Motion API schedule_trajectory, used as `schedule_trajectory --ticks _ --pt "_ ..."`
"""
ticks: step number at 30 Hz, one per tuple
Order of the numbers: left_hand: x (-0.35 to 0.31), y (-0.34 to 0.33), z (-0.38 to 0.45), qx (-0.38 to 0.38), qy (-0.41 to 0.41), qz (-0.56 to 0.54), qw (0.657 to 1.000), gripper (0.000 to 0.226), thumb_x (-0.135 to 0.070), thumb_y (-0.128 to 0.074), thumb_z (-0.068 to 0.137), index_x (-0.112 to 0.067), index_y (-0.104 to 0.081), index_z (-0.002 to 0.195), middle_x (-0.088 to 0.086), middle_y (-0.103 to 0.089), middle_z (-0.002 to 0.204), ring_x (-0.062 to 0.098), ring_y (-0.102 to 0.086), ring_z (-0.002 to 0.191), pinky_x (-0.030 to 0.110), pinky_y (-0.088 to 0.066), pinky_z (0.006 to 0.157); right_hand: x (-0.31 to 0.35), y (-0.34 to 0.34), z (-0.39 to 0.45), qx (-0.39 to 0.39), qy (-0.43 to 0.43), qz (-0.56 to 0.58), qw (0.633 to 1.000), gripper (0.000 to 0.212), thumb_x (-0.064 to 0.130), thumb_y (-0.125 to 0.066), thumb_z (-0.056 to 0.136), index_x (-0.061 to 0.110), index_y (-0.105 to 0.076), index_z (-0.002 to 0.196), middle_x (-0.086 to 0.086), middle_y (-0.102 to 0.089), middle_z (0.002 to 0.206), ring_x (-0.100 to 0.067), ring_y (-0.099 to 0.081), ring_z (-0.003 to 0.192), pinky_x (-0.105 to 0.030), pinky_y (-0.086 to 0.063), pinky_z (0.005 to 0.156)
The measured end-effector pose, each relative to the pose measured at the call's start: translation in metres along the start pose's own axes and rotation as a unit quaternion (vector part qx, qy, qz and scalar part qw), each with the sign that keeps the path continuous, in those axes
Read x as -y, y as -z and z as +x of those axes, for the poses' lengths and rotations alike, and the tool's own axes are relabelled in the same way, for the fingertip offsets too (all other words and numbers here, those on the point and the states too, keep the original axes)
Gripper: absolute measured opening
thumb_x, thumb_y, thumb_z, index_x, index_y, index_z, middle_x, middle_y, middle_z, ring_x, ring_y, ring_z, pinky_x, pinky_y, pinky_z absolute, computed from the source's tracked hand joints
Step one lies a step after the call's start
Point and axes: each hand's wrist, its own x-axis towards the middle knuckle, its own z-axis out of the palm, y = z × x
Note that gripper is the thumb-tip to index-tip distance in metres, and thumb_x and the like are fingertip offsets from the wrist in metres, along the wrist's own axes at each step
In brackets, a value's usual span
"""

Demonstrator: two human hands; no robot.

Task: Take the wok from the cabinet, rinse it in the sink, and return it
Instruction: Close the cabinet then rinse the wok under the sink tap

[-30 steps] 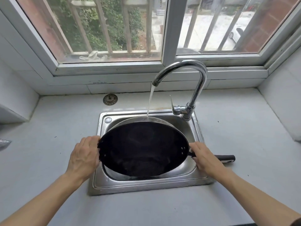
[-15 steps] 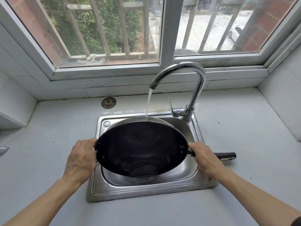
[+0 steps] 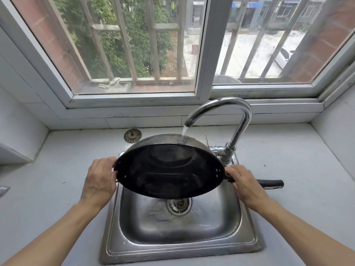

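Observation:
The black wok (image 3: 169, 170) hangs above the steel sink (image 3: 178, 233), tilted so its dark inside faces me. Water from the curved chrome faucet (image 3: 236, 120) runs onto the wok's raised outer back. My left hand (image 3: 99, 179) grips the small side handle at the wok's left rim. My right hand (image 3: 243, 184) grips the long black handle (image 3: 272, 183) close to the rim; the handle's end sticks out to the right over the counter. The sink drain (image 3: 179, 205) shows below the wok.
A round metal drain strainer (image 3: 132, 135) lies on the white counter (image 3: 48, 179) behind the sink's left corner. A barred window (image 3: 134, 45) stands directly behind the faucet. White tiled walls close both sides of the counter. A silvery object (image 3: 3, 190) pokes in at the left edge.
The wok has been lifted higher and tipped further toward me, so the sink basin and drain are now uncovered. Both hands kept their grips. The water still runs.

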Motion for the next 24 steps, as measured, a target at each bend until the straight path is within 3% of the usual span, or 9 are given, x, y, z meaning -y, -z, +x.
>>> schedule_trajectory --ticks 5,11,17,24 --pt "0.004 -0.007 0.007 -0.022 -0.004 -0.001 1.000 0.013 -0.006 -0.053 0.083 -0.008 -0.056 0.096 0.008 -0.056 0.081 0.031 -0.048 0.077 0.042 -0.043 0.068 -0.005 -0.006 0.011 -0.003 0.006 0.015 1.000 0.070 -0.014 -0.060 0.066 0.020 -0.049 0.126 -0.003 -0.054 0.108 -0.026 -0.053 0.092 -0.041 -0.051 0.078" --pt "0.013 -0.006 0.009 -0.002 -0.021 0.023 1.000 0.016 -0.015 -0.046 0.084 -0.010 -0.053 0.096 0.008 -0.054 0.081 0.031 -0.048 0.075 0.044 -0.043 0.068 -0.009 -0.017 0.020 0.009 0.004 0.022 1.000 0.069 -0.016 -0.062 0.064 0.015 -0.052 0.125 -0.004 -0.054 0.106 -0.026 -0.053 0.090 -0.042 -0.051 0.075" --pt "0.007 -0.007 0.019 -0.008 -0.040 0.022 0.999 0.016 -0.019 -0.042 0.087 -0.010 -0.053 0.094 0.007 -0.054 0.079 0.031 -0.048 0.073 0.044 -0.044 0.065 -0.011 -0.016 0.019 0.020 -0.007 0.052 0.998 0.073 -0.018 -0.062 0.062 0.018 -0.052 0.124 -0.003 -0.052 0.103 -0.026 -0.053 0.089 -0.043 -0.051 0.075" --pt "-0.008 -0.018 0.028 -0.011 -0.076 0.017 0.997 0.013 -0.008 -0.050 0.083 -0.011 -0.051 0.096 0.007 -0.054 0.080 0.030 -0.048 0.072 0.043 -0.042 0.062 -0.021 0.000 0.005 0.003 -0.028 0.061 0.998 0.076 -0.017 -0.065 0.066 0.028 -0.049 0.124 0.003 -0.052 0.105 -0.022 -0.052 0.093 -0.041 -0.049 0.080"
